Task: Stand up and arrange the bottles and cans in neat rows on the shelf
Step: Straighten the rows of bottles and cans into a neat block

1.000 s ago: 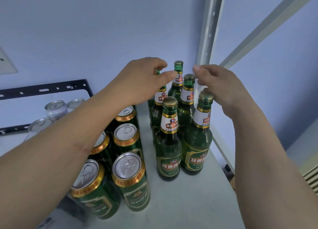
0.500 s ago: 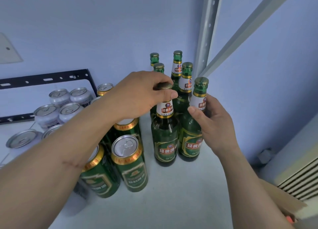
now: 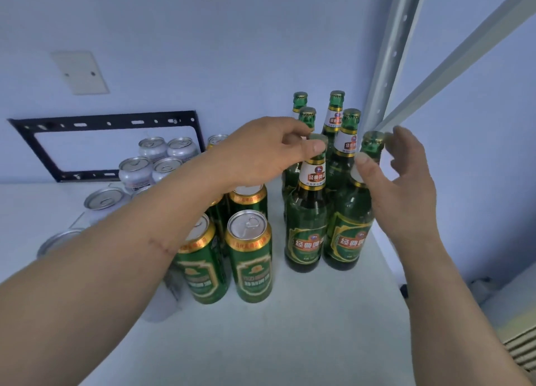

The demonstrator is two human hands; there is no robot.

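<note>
Where the pale shelf [image 3: 290, 336] meets the blue-grey wall [image 3: 203, 37], six green bottles stand upright in two rows at its back right corner, beside a perforated metal upright [image 3: 391, 58]. The left hand [image 3: 261, 153] pinches the cap of the front left bottle [image 3: 306, 220] between thumb and curled fingers. The right hand [image 3: 400, 182] curls loosely round the neck of the front right bottle [image 3: 348, 235] — whether it truly grips, I cannot tell. Green cans [image 3: 251, 255] stand just left of the bottles; silver cans [image 3: 153, 159] sit further left towards the back edge, before a black metal bracket [image 3: 116, 123] on the wall — a blank cover plate [image 3: 79, 72] above it.
</note>
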